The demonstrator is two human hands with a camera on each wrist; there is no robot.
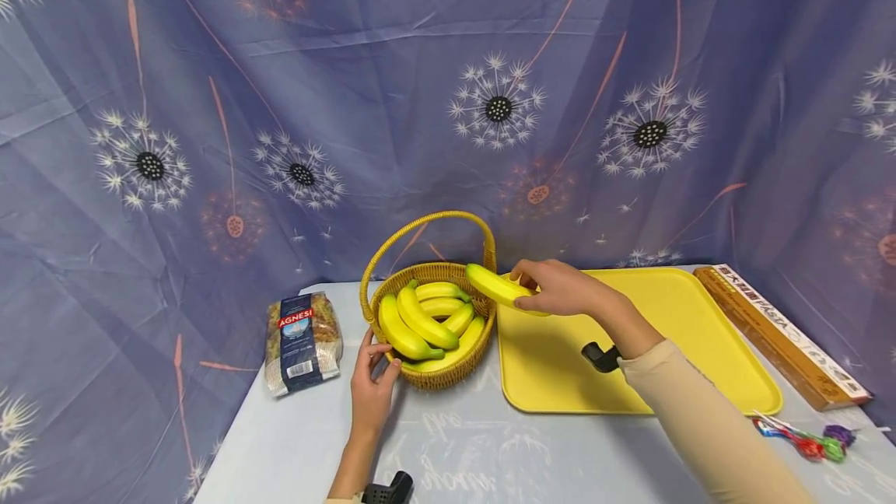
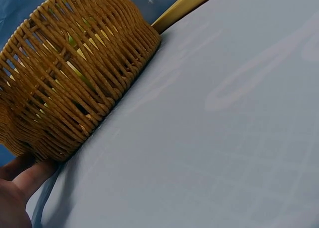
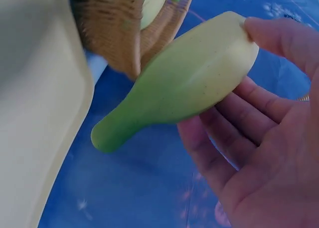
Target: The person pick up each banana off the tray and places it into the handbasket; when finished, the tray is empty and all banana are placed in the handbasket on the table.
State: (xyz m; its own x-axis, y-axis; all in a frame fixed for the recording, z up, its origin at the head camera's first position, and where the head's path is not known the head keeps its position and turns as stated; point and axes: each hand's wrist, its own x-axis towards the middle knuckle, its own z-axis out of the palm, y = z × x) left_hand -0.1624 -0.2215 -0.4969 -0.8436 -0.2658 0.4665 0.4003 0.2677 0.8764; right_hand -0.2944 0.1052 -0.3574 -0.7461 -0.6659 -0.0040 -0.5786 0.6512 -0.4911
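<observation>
- Closest to the head camera, the left hand point(image 1: 371, 387) rests with straight fingers against the near wall of the wicker basket point(image 1: 448, 370), steadying it and gripping nothing; the left wrist view shows a fingertip point(image 2: 31, 175) at the basket's point(image 2: 75, 78) foot.
- Right hand point(image 1: 560, 288) grasps one banana point(image 1: 498, 286) at its middle, fingers curled under and thumb on top, held in the air just above the basket rim and the near-left corner of the yellow tray point(image 1: 700, 364).
- In the right wrist view the banana point(image 3: 184, 83) looks smooth, stiff and light; its skin seems slippery, so a hold round the thick middle should suit better than the tapering green tip.
- Several more bananas point(image 1: 420, 321) lie packed in the basket under its arched handle point(image 1: 420, 225).
- Room: the tray surface is bare, with a low raised lip to clear; the handle crowds the lift path.
- Further out, a pasta bag point(image 1: 302, 341) sits left, a long pasta box point(image 1: 777, 333) right.
</observation>
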